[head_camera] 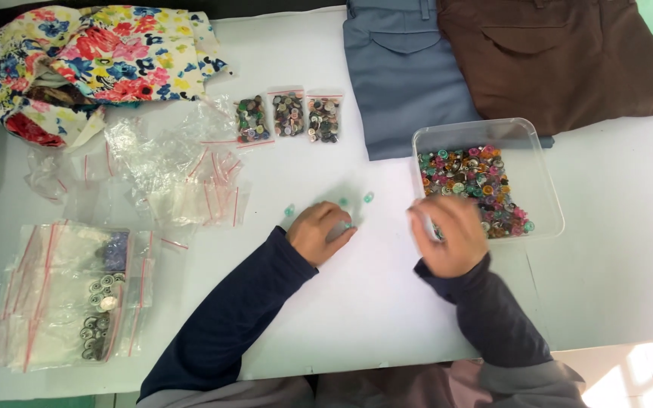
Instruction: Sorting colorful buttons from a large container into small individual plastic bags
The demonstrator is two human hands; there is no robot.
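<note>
The clear square plastic tray (540,151) holds a heap of mixed coloured buttons (474,185). The right hand (451,236) hovers at its near-left edge, blurred; its grip cannot be told. The left hand (320,230) rests curled on the white table (614,257) among small loose teal buttons (367,197). Three small clear zip bags (289,117) hold sorted buttons.

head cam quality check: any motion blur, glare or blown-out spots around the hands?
Head view: right hand is smeared by motion blur at the fingers, by the clear tray of buttons; left hand is sharper, resting by the small green buttons. Lighting is soft and even on the white table; a sunlit patch blows out the bottom right corner. Empty plastic bags show mild sheen.
</note>
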